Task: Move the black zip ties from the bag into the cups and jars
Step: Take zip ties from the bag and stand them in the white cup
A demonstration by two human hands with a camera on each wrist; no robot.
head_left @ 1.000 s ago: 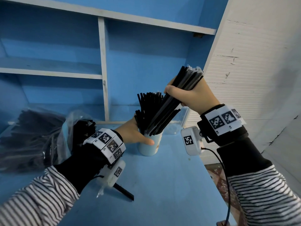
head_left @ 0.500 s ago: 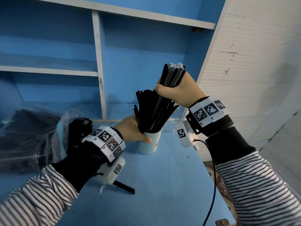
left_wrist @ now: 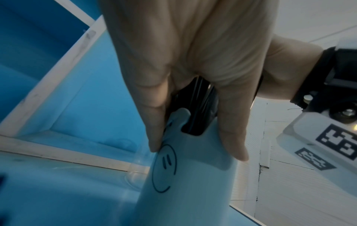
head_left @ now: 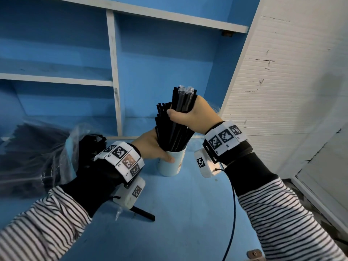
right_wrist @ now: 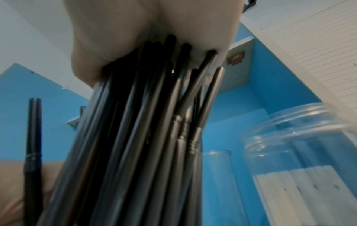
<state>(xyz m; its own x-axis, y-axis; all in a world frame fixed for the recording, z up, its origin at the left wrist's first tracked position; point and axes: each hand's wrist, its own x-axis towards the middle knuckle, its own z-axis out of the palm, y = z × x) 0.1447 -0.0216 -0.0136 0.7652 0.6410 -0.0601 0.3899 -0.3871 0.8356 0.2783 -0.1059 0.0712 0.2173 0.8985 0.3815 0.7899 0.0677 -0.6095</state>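
A pale blue cup (head_left: 170,166) with a drawn smiley face (left_wrist: 164,168) stands on the blue table, packed with upright black zip ties (head_left: 169,129). My left hand (head_left: 155,149) grips the cup's upper part, thumb toward me. My right hand (head_left: 190,117) holds a bundle of zip ties (head_left: 183,100) by its upper part, nearly upright, with the lower ends down in the cup. In the right wrist view the bundle (right_wrist: 144,137) runs down from the closed palm. The clear bag (head_left: 35,157), still full of zip ties, lies at the left.
A clear jar (right_wrist: 301,152) holding white strips and a clear tumbler (right_wrist: 218,180) stand just behind the cup. One loose zip tie (head_left: 144,213) lies on the table under my left wrist. Blue shelving rises behind; a white ribbed wall (head_left: 282,91) closes the right.
My right hand has swung the bundle from a slant to nearly upright and pushed it lower into the cup. My left hand has stayed on the cup.
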